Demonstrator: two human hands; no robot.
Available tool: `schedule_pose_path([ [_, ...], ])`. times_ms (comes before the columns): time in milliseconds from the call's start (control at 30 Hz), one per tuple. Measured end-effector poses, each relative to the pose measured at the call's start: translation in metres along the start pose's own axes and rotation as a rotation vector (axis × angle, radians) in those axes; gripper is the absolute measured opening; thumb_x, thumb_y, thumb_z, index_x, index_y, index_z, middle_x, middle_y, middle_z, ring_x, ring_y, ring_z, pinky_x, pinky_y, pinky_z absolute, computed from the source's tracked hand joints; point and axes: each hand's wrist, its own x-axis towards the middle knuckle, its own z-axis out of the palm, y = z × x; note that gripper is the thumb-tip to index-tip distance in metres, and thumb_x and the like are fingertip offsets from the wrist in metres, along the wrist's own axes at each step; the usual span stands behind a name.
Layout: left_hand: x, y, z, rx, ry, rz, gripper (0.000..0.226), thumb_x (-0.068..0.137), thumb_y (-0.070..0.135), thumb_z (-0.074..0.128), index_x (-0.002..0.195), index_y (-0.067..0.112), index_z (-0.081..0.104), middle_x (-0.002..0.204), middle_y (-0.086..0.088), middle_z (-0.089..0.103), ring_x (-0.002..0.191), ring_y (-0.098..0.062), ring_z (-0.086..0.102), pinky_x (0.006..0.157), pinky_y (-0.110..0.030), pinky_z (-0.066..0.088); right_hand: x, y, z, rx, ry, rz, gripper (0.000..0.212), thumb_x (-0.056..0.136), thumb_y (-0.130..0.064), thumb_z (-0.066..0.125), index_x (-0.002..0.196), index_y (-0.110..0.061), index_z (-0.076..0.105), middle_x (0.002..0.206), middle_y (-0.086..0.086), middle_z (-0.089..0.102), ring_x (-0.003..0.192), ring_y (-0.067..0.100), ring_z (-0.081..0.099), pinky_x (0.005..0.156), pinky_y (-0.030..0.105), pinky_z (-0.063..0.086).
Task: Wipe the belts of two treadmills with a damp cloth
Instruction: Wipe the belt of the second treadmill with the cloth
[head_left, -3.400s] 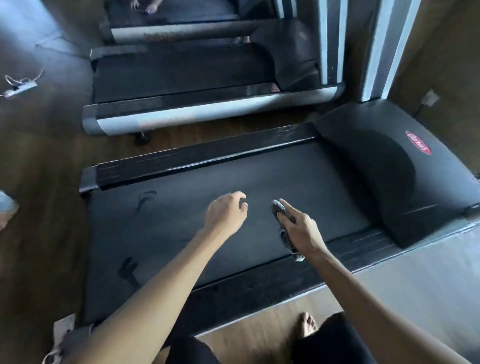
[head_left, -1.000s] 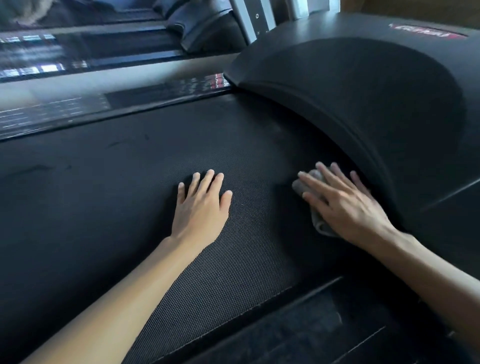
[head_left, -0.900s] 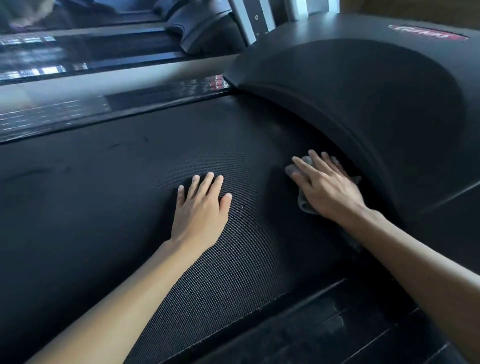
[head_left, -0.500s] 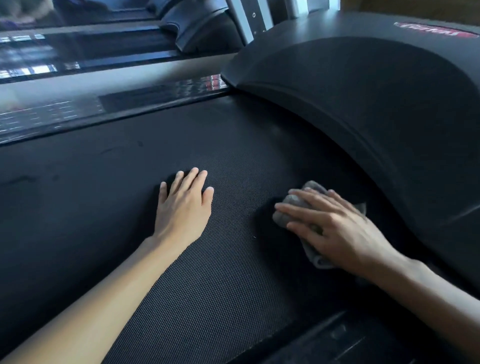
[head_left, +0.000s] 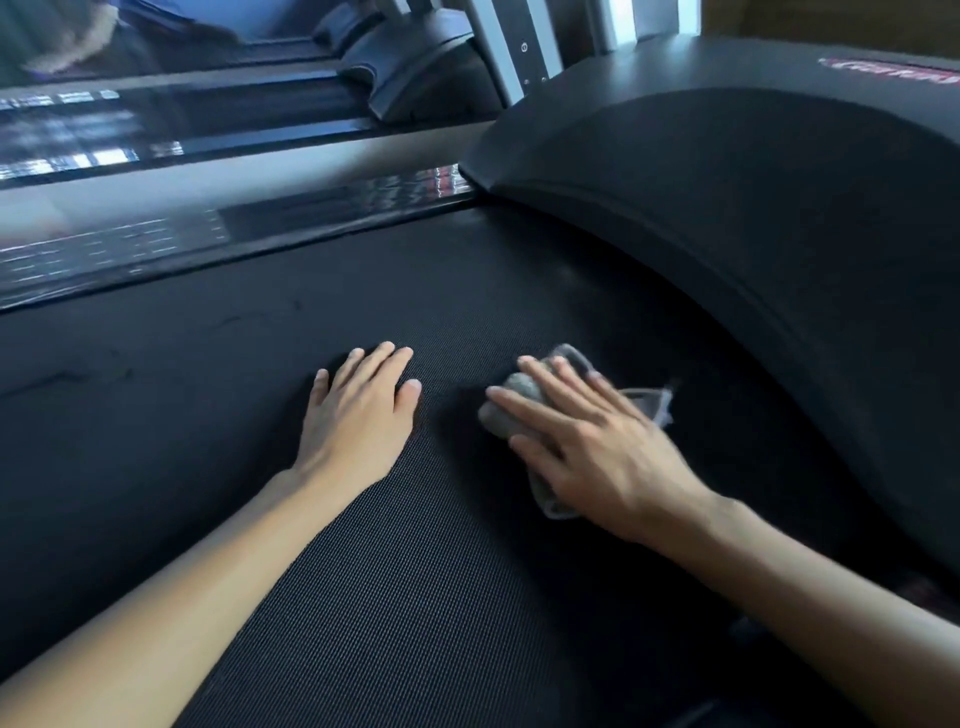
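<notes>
Now I am pressing the cloth (head_left: 511, 395) onto the belt (head_left: 415, 597) at frame centre, right hand (head_left: 597, 452) flat, left hand (head_left: 358, 415) resting beside, both grips released; most wiping, second treadmill (head_left: 405, 73) included, is probably remaining.

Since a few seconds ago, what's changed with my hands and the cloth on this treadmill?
The right hand, which held the cloth in the air, now presses it flat on the belt, has rubbed it back and forth beside the motor cover, and lately moved toward the left hand. The left hand came down to lie flat on the belt. The cloth stays with the right hand.
</notes>
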Motion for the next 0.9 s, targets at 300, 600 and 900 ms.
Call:
schedule_pose_path([
  [300, 0.035, -0.019, 0.000, 0.020, -0.040, -0.018, 0.050, 0.101, 0.045, 0.027, 0.149, 0.032, 0.028, 0.158, 0.011, 0.019, 0.147, -0.013, 0.011, 0.120, -0.042, 0.007, 0.115, 0.066, 0.011, 0.022, -0.026, 0.404, 0.052, 0.099, -0.054, 0.027, 0.149, -0.045, 0.020, 0.163, -0.001, 0.007, 0.149, 0.022, 0.006, 0.119, 0.038, 0.008],
  [600, 0.033, -0.022, 0.009, 0.043, 0.015, 0.017, 0.054, 0.099, 0.048, 0.025, 0.150, 0.031, 0.026, 0.159, 0.011, 0.018, 0.147, -0.014, 0.010, 0.120, -0.043, 0.006, 0.074, 0.034, 0.005, 0.025, -0.139, 0.092, 0.054, 0.102, -0.049, 0.017, 0.152, -0.045, -0.003, 0.161, -0.013, -0.010, 0.146, 0.005, -0.017, 0.122, 0.035, -0.006],
  [900, 0.034, -0.017, 0.010, 0.041, 0.052, -0.015, 0.049, 0.100, 0.044, 0.031, 0.147, 0.032, 0.031, 0.156, 0.012, 0.025, 0.146, -0.013, 0.014, 0.120, -0.042, 0.010, 0.177, 0.017, 0.035, -0.025, -0.105, 0.135, 0.052, 0.105, -0.039, 0.017, 0.155, -0.027, 0.008, 0.163, 0.004, -0.005, 0.149, 0.024, -0.011, 0.119, 0.046, -0.007],
])
